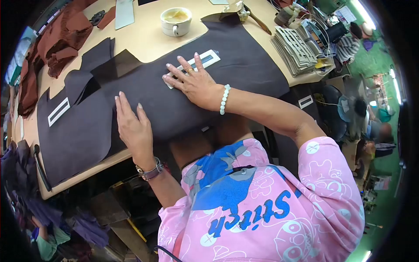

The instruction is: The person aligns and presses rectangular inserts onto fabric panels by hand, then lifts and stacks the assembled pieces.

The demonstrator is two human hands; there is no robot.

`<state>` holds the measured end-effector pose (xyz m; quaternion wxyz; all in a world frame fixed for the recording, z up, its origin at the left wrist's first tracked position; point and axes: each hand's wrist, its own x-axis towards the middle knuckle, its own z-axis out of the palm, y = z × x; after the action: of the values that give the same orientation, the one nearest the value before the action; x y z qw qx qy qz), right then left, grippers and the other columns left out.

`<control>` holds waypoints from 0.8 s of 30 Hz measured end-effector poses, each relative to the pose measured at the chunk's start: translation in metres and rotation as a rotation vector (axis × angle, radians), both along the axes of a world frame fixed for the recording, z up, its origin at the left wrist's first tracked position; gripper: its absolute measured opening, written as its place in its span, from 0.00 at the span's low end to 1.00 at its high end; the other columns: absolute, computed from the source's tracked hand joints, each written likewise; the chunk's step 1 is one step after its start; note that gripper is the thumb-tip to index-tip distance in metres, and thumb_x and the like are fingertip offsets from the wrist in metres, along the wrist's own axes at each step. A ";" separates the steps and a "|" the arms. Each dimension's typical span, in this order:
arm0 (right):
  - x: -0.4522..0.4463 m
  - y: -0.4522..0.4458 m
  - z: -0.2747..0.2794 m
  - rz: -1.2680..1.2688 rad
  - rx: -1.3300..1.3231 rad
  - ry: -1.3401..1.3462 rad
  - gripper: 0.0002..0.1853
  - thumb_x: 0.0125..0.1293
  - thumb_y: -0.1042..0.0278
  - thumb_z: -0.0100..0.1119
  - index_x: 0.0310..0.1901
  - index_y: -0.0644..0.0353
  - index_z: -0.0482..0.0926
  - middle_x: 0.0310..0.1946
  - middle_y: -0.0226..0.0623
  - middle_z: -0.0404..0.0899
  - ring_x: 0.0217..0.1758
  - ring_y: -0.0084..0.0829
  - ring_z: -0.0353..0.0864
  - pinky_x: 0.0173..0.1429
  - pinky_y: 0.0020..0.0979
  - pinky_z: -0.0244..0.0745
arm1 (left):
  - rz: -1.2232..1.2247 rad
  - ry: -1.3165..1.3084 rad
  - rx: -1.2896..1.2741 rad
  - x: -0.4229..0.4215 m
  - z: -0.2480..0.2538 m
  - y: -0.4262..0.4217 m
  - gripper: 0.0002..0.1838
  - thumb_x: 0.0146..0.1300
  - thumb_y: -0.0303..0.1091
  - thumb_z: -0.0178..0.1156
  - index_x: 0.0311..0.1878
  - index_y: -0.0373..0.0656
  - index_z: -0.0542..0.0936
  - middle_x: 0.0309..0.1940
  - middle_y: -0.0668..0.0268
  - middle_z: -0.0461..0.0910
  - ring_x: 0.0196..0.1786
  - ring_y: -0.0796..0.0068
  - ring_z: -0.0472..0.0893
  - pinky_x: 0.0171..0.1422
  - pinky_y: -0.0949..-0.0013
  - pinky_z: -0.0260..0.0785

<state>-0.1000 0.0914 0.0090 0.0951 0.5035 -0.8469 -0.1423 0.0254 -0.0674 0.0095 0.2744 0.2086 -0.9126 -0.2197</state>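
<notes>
Dark fabric pieces (244,56) lie spread over the table in front of me. My right hand (195,83) rests with fingers spread on a white rectangular frame-shaped piece (207,61) that lies on the fabric; the hand covers its left part. My left hand (134,126) lies on the dark fabric near its front edge, fingers stretched out and holding nothing. A second white frame-shaped piece (53,120) lies on the dark fabric at the far left.
A white cup (176,27) with yellowish contents stands behind the fabric. A brush (258,21) lies at the back right, near a stack of white slotted pieces (297,50). Brown fabric (65,35) is heaped at the back left. A dark stick-like tool (41,168) lies at the left edge.
</notes>
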 end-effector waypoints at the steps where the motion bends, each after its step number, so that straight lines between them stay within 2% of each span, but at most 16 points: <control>1: -0.002 0.001 -0.003 0.020 -0.019 -0.027 0.30 0.65 0.63 0.44 0.70 0.47 0.55 0.72 0.41 0.49 0.74 0.52 0.43 0.69 0.67 0.34 | 0.006 -0.011 -0.014 0.000 -0.002 0.000 0.25 0.64 0.32 0.53 0.64 0.34 0.64 0.61 0.45 0.66 0.63 0.48 0.67 0.65 0.58 0.61; 5: -0.007 0.009 0.004 0.092 -0.051 -0.161 0.32 0.64 0.70 0.44 0.70 0.43 0.54 0.72 0.43 0.46 0.74 0.53 0.43 0.68 0.67 0.38 | 0.069 -0.132 -0.116 0.000 -0.013 0.004 0.24 0.64 0.31 0.53 0.62 0.33 0.66 0.58 0.48 0.70 0.61 0.50 0.69 0.63 0.57 0.63; 8: -0.014 0.012 0.005 0.127 -0.061 -0.290 0.35 0.61 0.75 0.46 0.71 0.40 0.53 0.73 0.44 0.42 0.75 0.55 0.39 0.69 0.67 0.36 | 0.088 -0.168 -0.191 -0.001 -0.021 0.006 0.23 0.63 0.32 0.53 0.60 0.32 0.68 0.56 0.49 0.72 0.61 0.51 0.70 0.64 0.57 0.62; 11: -0.019 0.014 0.023 0.120 -0.043 -0.502 0.35 0.57 0.80 0.44 0.68 0.40 0.61 0.73 0.46 0.41 0.75 0.58 0.35 0.71 0.64 0.34 | 0.077 -0.159 -0.233 0.000 -0.026 0.004 0.23 0.62 0.32 0.54 0.59 0.32 0.69 0.57 0.49 0.72 0.61 0.50 0.69 0.65 0.57 0.61; 14: -0.044 0.022 0.029 0.169 -0.182 -0.947 0.35 0.50 0.85 0.42 0.61 0.43 0.72 0.73 0.48 0.42 0.75 0.60 0.35 0.72 0.60 0.35 | 0.079 -0.143 -0.215 0.000 -0.023 0.002 0.24 0.61 0.33 0.56 0.59 0.33 0.69 0.57 0.48 0.72 0.61 0.50 0.69 0.64 0.57 0.62; 15: -0.048 0.033 0.034 0.198 -0.398 -1.101 0.33 0.47 0.85 0.41 0.55 0.49 0.78 0.72 0.49 0.48 0.75 0.54 0.41 0.74 0.49 0.41 | 0.082 -0.122 -0.193 0.001 -0.020 0.001 0.24 0.61 0.33 0.56 0.60 0.33 0.69 0.57 0.48 0.72 0.61 0.50 0.69 0.64 0.57 0.62; 18: -0.075 0.068 0.046 0.193 -0.793 -1.330 0.30 0.48 0.83 0.44 0.55 0.52 0.78 0.70 0.48 0.55 0.74 0.45 0.49 0.74 0.38 0.45 | 0.173 -0.071 -0.244 0.000 -0.009 -0.001 0.27 0.60 0.36 0.59 0.60 0.34 0.68 0.56 0.48 0.72 0.60 0.50 0.70 0.63 0.57 0.63; 20: -0.082 0.092 0.053 -0.096 -0.994 -1.022 0.28 0.52 0.81 0.45 0.57 0.57 0.75 0.67 0.46 0.61 0.73 0.38 0.54 0.73 0.32 0.49 | 0.239 -0.057 -0.290 -0.005 -0.008 -0.007 0.30 0.58 0.38 0.61 0.61 0.34 0.67 0.56 0.48 0.72 0.58 0.51 0.72 0.62 0.57 0.64; 21: -0.100 0.107 0.039 -0.171 -0.961 -0.715 0.26 0.57 0.78 0.47 0.60 0.58 0.72 0.66 0.46 0.63 0.72 0.39 0.56 0.72 0.32 0.51 | 0.235 -0.077 -0.256 -0.007 -0.009 -0.013 0.30 0.58 0.38 0.62 0.61 0.34 0.68 0.56 0.49 0.73 0.57 0.51 0.72 0.61 0.57 0.64; 22: -0.118 0.125 0.021 -0.211 -0.944 -0.459 0.27 0.60 0.73 0.51 0.64 0.57 0.65 0.64 0.47 0.64 0.69 0.39 0.60 0.69 0.39 0.54 | 0.228 -0.095 -0.222 -0.010 -0.010 -0.018 0.30 0.57 0.39 0.62 0.60 0.33 0.68 0.55 0.49 0.73 0.57 0.51 0.72 0.61 0.57 0.64; 24: -0.126 0.144 0.011 -0.538 -0.784 -0.095 0.33 0.60 0.67 0.56 0.67 0.56 0.59 0.58 0.48 0.70 0.64 0.40 0.66 0.65 0.48 0.58 | 0.245 -0.135 -0.178 -0.015 -0.009 -0.021 0.30 0.56 0.38 0.63 0.60 0.36 0.68 0.54 0.50 0.74 0.55 0.51 0.73 0.58 0.57 0.65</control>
<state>-0.2262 0.2349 0.0202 0.1988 0.1982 -0.9404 0.1917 0.0108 -0.0883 0.0004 0.2546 0.3074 -0.9126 -0.0881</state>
